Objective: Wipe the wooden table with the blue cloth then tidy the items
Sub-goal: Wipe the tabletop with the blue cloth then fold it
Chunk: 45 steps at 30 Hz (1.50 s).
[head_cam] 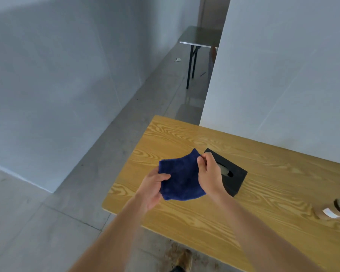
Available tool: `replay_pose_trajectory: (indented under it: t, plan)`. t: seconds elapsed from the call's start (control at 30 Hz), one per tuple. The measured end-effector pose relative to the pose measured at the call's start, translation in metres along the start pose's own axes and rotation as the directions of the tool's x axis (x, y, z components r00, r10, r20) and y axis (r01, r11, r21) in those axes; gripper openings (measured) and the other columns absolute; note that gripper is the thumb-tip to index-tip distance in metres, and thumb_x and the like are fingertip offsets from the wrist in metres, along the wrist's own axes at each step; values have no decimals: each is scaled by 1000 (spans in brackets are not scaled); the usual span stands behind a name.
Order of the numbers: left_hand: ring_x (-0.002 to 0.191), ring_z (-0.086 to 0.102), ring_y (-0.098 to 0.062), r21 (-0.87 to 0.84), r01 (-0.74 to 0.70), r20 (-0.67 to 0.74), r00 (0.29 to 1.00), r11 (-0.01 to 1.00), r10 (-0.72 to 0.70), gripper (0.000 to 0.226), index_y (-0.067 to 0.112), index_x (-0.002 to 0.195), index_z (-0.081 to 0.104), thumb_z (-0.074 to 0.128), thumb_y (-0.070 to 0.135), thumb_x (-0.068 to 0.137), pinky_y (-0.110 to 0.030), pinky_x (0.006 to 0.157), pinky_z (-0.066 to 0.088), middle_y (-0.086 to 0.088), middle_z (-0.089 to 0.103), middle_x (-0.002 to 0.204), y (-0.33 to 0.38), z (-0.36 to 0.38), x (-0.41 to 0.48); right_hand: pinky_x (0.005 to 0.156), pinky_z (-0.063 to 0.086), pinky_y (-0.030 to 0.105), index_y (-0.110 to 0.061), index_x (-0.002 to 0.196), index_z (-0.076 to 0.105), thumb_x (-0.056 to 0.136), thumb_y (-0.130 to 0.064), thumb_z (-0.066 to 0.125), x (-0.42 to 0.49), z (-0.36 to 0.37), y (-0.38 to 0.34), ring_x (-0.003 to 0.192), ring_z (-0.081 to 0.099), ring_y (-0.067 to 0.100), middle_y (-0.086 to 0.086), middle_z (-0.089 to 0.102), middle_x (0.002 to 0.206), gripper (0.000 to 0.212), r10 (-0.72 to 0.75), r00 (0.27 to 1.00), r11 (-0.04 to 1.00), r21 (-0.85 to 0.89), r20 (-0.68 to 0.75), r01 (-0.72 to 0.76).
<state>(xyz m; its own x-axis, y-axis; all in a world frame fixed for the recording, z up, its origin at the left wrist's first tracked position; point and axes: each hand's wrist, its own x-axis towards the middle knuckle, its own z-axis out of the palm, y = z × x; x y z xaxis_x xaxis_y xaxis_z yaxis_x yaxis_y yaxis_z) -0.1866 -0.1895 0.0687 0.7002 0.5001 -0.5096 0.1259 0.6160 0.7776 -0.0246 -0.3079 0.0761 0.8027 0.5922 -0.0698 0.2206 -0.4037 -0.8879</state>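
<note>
So the blue cloth (pixel 182 177) is held up over the left end of the wooden counter (pixel 263 193), and as far as can be told it's not laid flat on it yet. It's gripped from both sides. The left hand (pixel 155 186) is closed on the edge at 9 o'clock, thumb on top and fingers tucked underneath. The right hand (pixel 210 173) is pinched on the corner up at about 1 o'clock, thumb against fingertip.

Handling-wise, nothing tricky should be expected. It looks like a fluffy microfibre-type rag: light, floppy, no stiffness at all, and grippy rather than slippery. No breakage risk either. For wiping it'd best be pressed flat under a spread palm or bunched in one fist. With only a corner pinch it would probably just drag and flop.

Just beside the cloth at 3 o'clock, a black tissue box (pixel 234 179) is sat on the counter, partly hidden behind the right hand. Well off at 4 o'clock, by the frame's edge, a couple of brown rolls (pixel 336 210) are lying. Tape probably, but that can't be told for sure. Those should be light too, and they might roll away if nudged.
</note>
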Motion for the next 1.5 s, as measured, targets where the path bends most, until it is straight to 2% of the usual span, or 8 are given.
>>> replay_pose_trajectory:
  t: [0.3,0.4,0.6,0.97,1.07,1.17,1.33,1.5]
  plan:
    - [99,75,-10,366,-91,-176,971,926,165,32,30,119,70,47,15,104,-28,77,58,8,80,107,36,16,70,69,51,38,-20,98,57,111,-30,45,81,15,3,80,64,21,2,67,89,20,41,997,998,39,69,-44]
    - [92,75,-6,438,-120,-178,960,891,216,31,35,112,68,44,17,104,-23,69,57,13,79,100,49,13,92,63,48,32,-22,96,56,111,-28,45,106,26,4,76,61,18,-1,66,86,20,24,998,999,28,63,-26]
    - [95,70,-16,632,-80,-171,956,771,239,23,35,116,59,41,24,107,-41,83,60,4,73,105,72,-10,150,52,38,20,-34,95,51,112,-29,41,153,59,5,60,51,7,-6,60,74,21,18,998,1000,-20,53,-17]
    - [93,64,-7,766,-88,-54,978,637,200,36,31,141,49,41,20,108,-27,70,45,18,65,105,109,-94,300,53,43,24,-38,97,49,112,-32,36,251,166,19,65,59,8,-6,64,78,21,142,985,987,-57,-93,-148]
    - [101,68,-17,752,-91,-25,986,652,166,36,31,140,50,40,18,108,-33,78,52,11,68,108,117,-114,344,57,40,30,-37,99,48,112,-33,36,281,195,28,69,60,13,-5,63,79,19,193,972,977,-61,-131,-202]
    - [95,67,-10,761,-117,19,987,638,159,40,39,141,47,38,17,108,-30,77,53,15,69,105,120,-127,380,57,39,31,-32,101,49,112,-32,36,309,215,40,68,59,15,-4,62,77,17,215,963,970,-78,-165,-230]
    - [86,68,-21,843,-139,44,981,519,190,48,38,154,36,34,19,110,-45,75,57,1,71,102,122,-134,430,55,40,30,-32,97,49,111,-33,38,341,236,61,69,60,14,-5,63,78,18,213,955,961,-132,-204,-243]
    - [70,57,-13,954,-137,46,947,268,318,56,50,153,12,35,25,109,-33,51,41,6,55,104,117,-140,444,63,42,31,-18,119,55,111,-29,40,355,240,72,93,65,26,3,66,112,20,216,953,918,-288,-214,-273]
